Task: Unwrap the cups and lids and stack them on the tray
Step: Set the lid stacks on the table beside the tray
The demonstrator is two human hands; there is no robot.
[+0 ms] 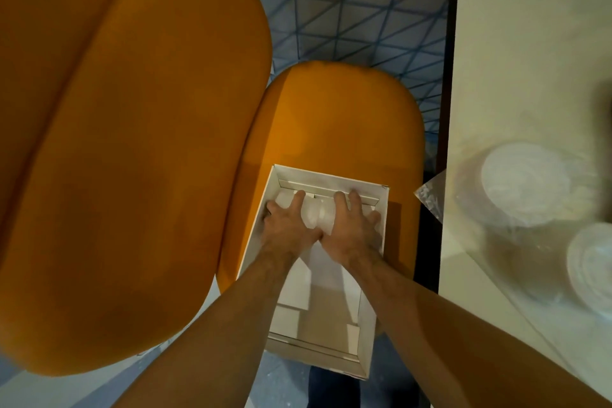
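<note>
We see a wrapped, translucent cup bundle [318, 216] in the far end of a white cardboard box [374, 318] on an orange seat [334, 122]. Our left hand [287, 225] and right hand [355, 231] curl around it. No writing is legible.

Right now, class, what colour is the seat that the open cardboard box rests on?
Orange. The seat under the white cardboard box shows best in the head view.

Two orange cushioned seats, a large one [126, 142] and a smaller one [341, 122], stand side by side. Beyond lies blue triangle-patterned floor [357, 3]. A pale table [530, 43] stands at right.
</note>
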